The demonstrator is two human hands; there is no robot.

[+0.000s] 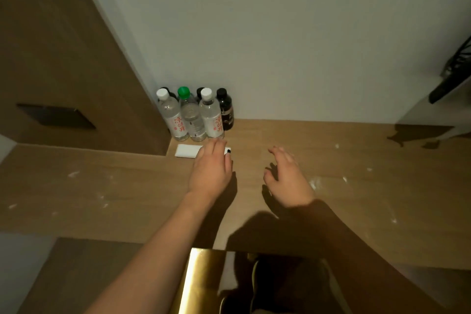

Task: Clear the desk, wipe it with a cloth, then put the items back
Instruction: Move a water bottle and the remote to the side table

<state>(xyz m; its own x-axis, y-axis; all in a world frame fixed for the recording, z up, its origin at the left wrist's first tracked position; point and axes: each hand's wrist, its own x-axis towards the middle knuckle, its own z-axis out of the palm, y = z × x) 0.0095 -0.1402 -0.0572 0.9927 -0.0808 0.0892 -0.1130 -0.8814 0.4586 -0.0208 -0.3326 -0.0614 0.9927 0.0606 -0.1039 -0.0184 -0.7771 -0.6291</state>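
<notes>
A person's left hand point(212, 166) settles relaxed fingers on a flat white rectangular device point(188, 151) before clustered plastic bottles point(193, 115) on the wooden desk point(331, 186), seemingly clearing; right hand point(285, 173) hovers unclenched, a firm pickup likely next.

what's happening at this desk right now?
A person reaches over a light wooden desk. The left hand lies with straight fingers on a flat white rectangular device near the back corner; the right hand hovers open, holding nothing. A cluster of plastic bottles, clear and dark, stands against the wall. White smudges speckle the desktop. No cloth is in view.
</notes>
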